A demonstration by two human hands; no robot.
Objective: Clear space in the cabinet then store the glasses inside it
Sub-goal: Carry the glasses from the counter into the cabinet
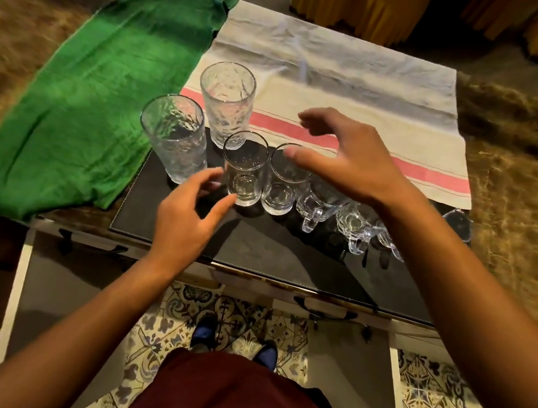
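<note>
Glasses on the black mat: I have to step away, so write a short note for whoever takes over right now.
Left hand: open, fingers reaching the base of the left small clear glass, not gripping it.
Right hand: open, spread above the right small clear glass, holding nothing.
On the black mat: two tall textured glasses at the back left, the two small ones in the middle, handled glass mugs under the right forearm.
Done: no glass is lifted or stored.
Left: every glass must go into the cabinet, whose inside is not in view.
</note>
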